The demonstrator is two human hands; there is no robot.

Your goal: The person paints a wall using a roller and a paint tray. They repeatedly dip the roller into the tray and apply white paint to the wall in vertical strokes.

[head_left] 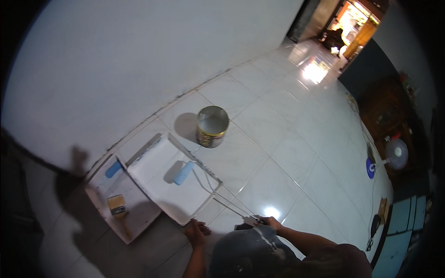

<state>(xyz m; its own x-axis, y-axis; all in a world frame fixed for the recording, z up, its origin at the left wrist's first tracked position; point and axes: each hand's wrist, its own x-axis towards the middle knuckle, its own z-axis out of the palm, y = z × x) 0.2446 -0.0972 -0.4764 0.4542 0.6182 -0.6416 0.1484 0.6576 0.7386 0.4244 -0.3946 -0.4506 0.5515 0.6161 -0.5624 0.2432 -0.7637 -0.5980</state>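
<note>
My right hand (271,224) is closed round the handle end of a long-handled paint roller (184,173). Its light blue sleeve is over the white paint tray (152,163), and a shadow falls beside it. At the tray's near corner, my left hand (197,232) grips the edge with curled fingers. A second, shallower tray (141,217) lies to the left, partly under the white one's side. It holds a flat paintbrush (117,206) and a small blue roller sleeve (113,169). An open metal paint can (211,132) stands beyond the trays.
A pale wall (139,51) meets the glossy tiled floor (287,153) along the left. At the right are a fan (396,154), a dark wooden cabinet (384,111) and a light blue drawer unit (401,231). A bright doorway (352,21) lies at the far end.
</note>
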